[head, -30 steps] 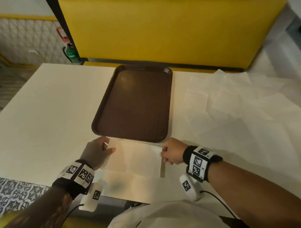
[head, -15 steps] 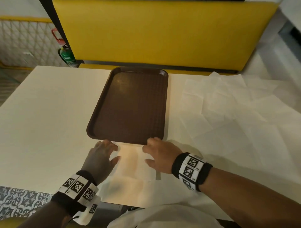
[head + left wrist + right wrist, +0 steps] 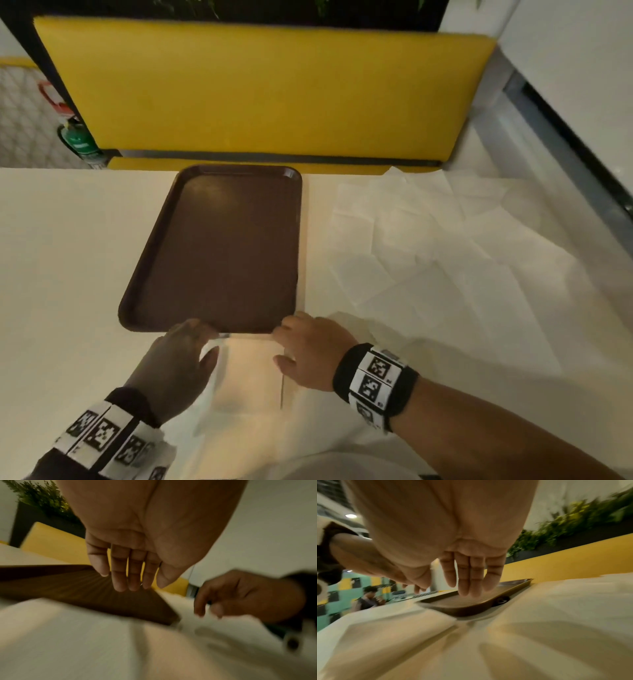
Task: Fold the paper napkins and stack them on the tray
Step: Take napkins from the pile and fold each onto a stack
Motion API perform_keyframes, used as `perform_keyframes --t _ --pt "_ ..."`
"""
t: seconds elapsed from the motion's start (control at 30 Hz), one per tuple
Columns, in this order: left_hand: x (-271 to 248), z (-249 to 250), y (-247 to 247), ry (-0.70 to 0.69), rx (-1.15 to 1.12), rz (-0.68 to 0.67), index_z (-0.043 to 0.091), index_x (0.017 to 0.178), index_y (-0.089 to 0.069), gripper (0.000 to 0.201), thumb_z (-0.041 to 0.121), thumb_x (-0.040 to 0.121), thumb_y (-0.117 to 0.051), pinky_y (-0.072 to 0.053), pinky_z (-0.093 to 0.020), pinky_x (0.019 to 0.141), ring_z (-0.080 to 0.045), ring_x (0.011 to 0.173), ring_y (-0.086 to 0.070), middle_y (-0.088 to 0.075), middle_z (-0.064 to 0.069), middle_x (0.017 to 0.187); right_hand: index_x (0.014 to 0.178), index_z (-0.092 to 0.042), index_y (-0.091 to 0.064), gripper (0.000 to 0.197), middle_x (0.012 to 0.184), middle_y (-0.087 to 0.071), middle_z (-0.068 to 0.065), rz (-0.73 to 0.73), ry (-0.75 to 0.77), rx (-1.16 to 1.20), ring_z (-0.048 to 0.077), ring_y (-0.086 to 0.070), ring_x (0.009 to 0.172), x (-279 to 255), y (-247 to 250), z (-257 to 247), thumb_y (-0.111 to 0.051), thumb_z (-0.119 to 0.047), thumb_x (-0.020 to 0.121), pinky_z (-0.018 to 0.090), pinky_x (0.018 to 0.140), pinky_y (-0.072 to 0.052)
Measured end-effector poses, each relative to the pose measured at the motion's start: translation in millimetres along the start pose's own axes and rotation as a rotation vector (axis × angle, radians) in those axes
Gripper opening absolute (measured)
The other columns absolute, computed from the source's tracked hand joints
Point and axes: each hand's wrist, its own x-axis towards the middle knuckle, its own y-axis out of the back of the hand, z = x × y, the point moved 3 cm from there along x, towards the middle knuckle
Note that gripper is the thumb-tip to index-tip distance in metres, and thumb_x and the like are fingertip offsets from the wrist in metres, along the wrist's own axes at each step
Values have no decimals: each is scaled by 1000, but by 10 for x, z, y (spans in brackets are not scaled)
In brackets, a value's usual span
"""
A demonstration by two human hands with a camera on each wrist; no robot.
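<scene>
An empty brown tray (image 3: 219, 246) lies on the white table, just beyond my hands. A folded white napkin (image 3: 250, 370) lies flat between the tray's near rim and the table's front edge. My left hand (image 3: 181, 356) rests at the napkin's left side and my right hand (image 3: 305, 346) at its right side. Both are flat, palm down, with fingertips near the tray's rim. In the left wrist view the left hand (image 3: 132, 582) has straight fingers above the tray (image 3: 68, 588) and napkin (image 3: 85, 642). The right hand (image 3: 469, 585) likewise shows straight fingers over the napkin (image 3: 393, 635).
Several unfolded napkins (image 3: 428, 257) are spread over the table to the right of the tray. A yellow bench back (image 3: 260, 92) stands behind the table, with a green extinguisher (image 3: 77, 137) at its left. A person (image 3: 368, 597) stands far off.
My right hand has let go of the napkin's far right corner and flattened. Both hands slid out to the napkin's sides, up near the tray. The camera tilted upward.
</scene>
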Motion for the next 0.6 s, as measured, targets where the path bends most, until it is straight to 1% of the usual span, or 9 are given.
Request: perform_keyframes --t 0.07,0.1,0.17,0.2,0.27,0.3,0.33,0.43,0.6 --pt "139 242 173 -62 -118 23 20 96 -67 13 19 83 -67 -52 -27 73 -6 76 -60 -63 9 91 113 -8 -54 32 109 -56 10 44 -151 -6 28 -52 100 -152 163 253 -51 -33 93 40 77 -45" --pt "233 396 252 -96 -167 10 24 94 -65 10 20 84 -66 -51 -23 70 -4 72 -60 -61 12 88 113 -9 -52 34 111 -55 10 21 -248 -44 28 -52 103 -237 218 418 -52 -35 91 40 78 -45" --pt "440 706 342 -168 -239 -8 27 90 -62 4 26 86 -62 -47 -18 64 -2 70 -60 -60 14 84 117 -10 -49 41 115 -53 9 -81 -456 -119 28 -51 107 -413 279 742 -57 -38 87 39 81 -46" --pt "548 859 353 -205 -268 -11 26 88 -61 5 31 86 -59 -45 -15 62 -2 68 -59 -60 14 82 119 -10 -48 47 117 -53 9 -139 -540 -142 28 -51 108 -498 294 867 -61 -39 84 38 84 -46" --pt "755 1144 306 -267 -300 -6 24 83 -61 22 42 80 -50 -40 -12 60 -2 65 -56 -58 15 77 123 -10 -47 58 120 -52 9 -219 -639 -167 29 -52 110 -625 275 1038 -69 -41 79 39 88 -46" --pt "855 1267 246 -278 -305 -9 23 82 -60 25 45 78 -48 -38 -13 60 -1 64 -54 -55 16 76 124 -10 -47 60 122 -52 9 -241 -662 -173 30 -52 111 -661 250 1093 -71 -41 78 39 90 -46" --pt "946 1374 172 -283 -307 -22 23 84 -61 24 44 79 -50 -38 -15 61 -2 65 -54 -54 16 77 124 -9 -48 62 122 -52 10 -254 -674 -173 30 -53 112 -685 222 1130 -72 -41 77 39 92 -46" --pt "1151 1618 -72 -258 -276 -79 21 90 -61 14 34 86 -58 -43 -22 66 -9 72 -57 -56 12 82 124 -9 -49 57 123 -51 11 -247 -683 -185 31 -52 112 -698 154 1178 -71 -35 79 40 94 -45" --pt "1281 1799 -252 -208 -243 -170 20 97 -61 18 34 88 -56 -42 -22 70 -10 78 -55 -59 9 89 124 -8 -52 32 123 -52 13 -197 -651 -278 30 -53 110 -676 125 1196 -52 -16 93 39 91 -47"
